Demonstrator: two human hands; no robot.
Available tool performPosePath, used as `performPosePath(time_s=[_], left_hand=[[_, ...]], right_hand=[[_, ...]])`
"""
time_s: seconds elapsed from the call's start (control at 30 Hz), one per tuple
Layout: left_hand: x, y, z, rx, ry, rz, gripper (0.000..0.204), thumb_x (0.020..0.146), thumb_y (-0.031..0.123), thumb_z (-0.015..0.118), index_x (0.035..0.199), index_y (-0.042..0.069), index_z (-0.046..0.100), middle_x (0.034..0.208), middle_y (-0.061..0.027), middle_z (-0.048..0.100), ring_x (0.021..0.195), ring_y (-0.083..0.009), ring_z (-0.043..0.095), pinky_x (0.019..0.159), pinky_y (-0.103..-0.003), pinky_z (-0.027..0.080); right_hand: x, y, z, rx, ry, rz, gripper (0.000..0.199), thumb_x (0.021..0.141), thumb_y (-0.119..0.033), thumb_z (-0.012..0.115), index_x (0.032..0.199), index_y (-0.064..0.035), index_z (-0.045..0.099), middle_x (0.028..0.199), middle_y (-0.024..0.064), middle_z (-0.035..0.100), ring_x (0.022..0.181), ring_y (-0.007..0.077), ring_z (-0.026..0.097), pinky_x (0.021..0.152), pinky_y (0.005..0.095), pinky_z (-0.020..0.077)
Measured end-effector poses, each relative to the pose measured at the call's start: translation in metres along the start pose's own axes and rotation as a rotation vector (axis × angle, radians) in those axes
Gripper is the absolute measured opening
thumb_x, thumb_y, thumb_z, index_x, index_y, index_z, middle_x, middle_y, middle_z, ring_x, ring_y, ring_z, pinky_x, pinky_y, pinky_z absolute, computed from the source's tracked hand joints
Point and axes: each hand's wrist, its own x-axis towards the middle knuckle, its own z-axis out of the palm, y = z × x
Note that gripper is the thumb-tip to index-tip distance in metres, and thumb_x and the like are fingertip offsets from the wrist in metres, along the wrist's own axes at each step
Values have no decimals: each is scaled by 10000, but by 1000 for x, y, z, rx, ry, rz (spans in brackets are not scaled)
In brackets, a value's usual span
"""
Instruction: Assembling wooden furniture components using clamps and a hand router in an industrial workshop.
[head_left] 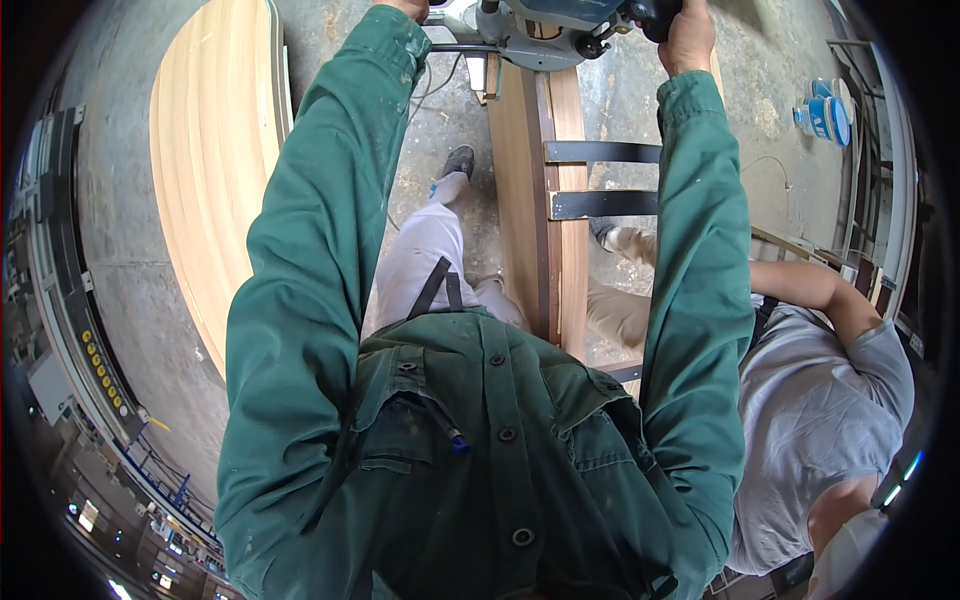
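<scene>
At the top edge, a blue-grey router [540, 35] with dark side handles stands over the far end of a long wooden workpiece [520, 190]. My right hand [690, 38] is closed round its black right handle. Only the lower part of my left hand [406, 8] shows, at the router's left side by a dark handle; the frame cuts off its fingers. A dark cable [465, 47] leaves the tool on the left. The workpiece has pale faces and a dark brown strip along it. Two black slats [600, 204] reach from its right side.
Rounded pale wooden panels [215, 150] lie at the left. A co-worker in a grey shirt [820, 420] is close on my right. Blue-and-white tubs [825, 118] stand on the concrete floor [740, 60] at far right. A long machine with yellow buttons [100, 365] borders the left.
</scene>
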Motion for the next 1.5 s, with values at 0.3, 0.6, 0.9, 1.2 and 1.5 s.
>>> performPosePath(time_s=[0.3, 0.6, 0.9, 1.2, 1.5], left_hand=[[-13, -2, 1, -32, 78, -11, 373, 848, 388, 574, 670, 62, 613, 599, -33, 583, 552, -120, 547, 534, -250, 427], [-19, -7, 6, 57, 64, 98, 382, 865, 379, 549, 655, 63, 598, 586, -30, 566, 530, -117, 500, 529, -254, 383], [-28, -6, 14, 56, 59, 131, 372, 882, 349, 518, 649, 67, 583, 586, -20, 545, 546, -110, 495, 544, -256, 383], [-28, -12, 21, -36, 88, 54, 371, 873, 357, 534, 655, 59, 577, 588, -21, 544, 551, -115, 503, 552, -256, 402], [-30, -10, 26, 133, 75, 138, 420, 888, 365, 501, 638, 36, 573, 586, -24, 539, 547, -105, 477, 545, -258, 380]], right_hand=[[10, 5, 11, -389, 237, -278, 294, 847, -401, 546, 673, -163, 538, 529, -54, 429, 419, 74, 375, 378, 226, 240], [18, -1, -2, 1, -108, -96, 259, 847, -358, 551, 711, -140, 579, 572, -63, 437, 484, 62, 386, 445, 221, 276], [24, -5, -5, 25, -188, -113, 316, 851, -354, 537, 921, -68, 651, 759, -1, 590, 678, 101, 533, 613, 237, 407], [33, -4, -20, -300, 84, -299, 370, 862, -376, 516, 1019, -61, 630, 927, 46, 639, 836, 149, 589, 734, 258, 452], [35, -6, -30, -211, 204, -245, 348, 873, -330, 524, 1045, -34, 582, 1002, 73, 630, 917, 188, 603, 840, 311, 466]])
